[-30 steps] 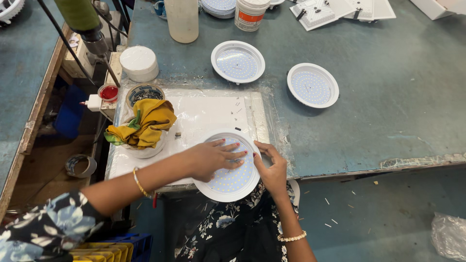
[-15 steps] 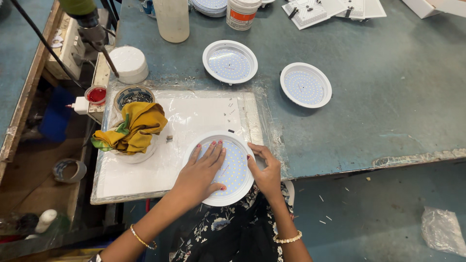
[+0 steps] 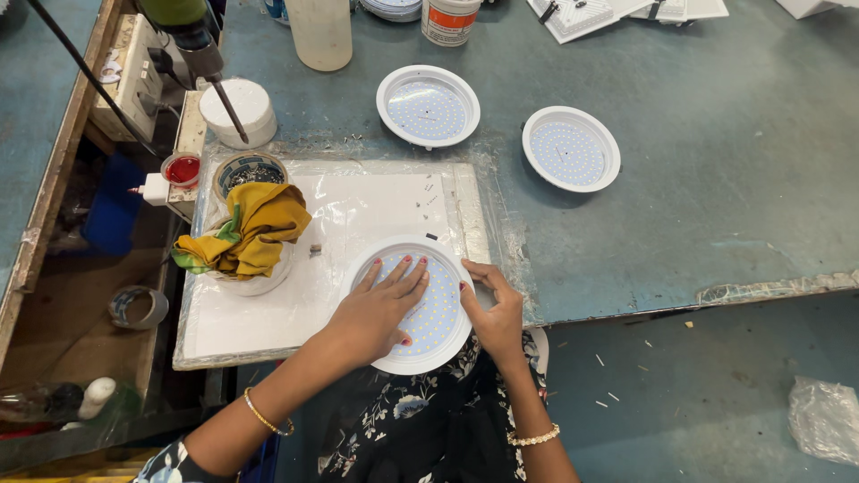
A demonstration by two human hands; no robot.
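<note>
The left hand (image 3: 380,309) lies flat, fingers spread, on the dotted face of a round white LED downlight (image 3: 413,304), pressing it down. The right hand (image 3: 492,313) cups the lamp's right rim, fingers curled against the edge, so both hands bear on the same lamp with only a small gap between them. The lamp sits on a white plastic-covered board (image 3: 268,313), partly overhanging the near edge of the bench (image 3: 734,179). Just left of the left hand, a yellow and green cloth (image 3: 246,237) is draped over a white bowl (image 3: 255,284). Beyond the hands, well apart, two more round downlights (image 3: 428,105) (image 3: 571,148) lie face up. Farther off stands a white plastic bottle (image 3: 319,31).
</note>
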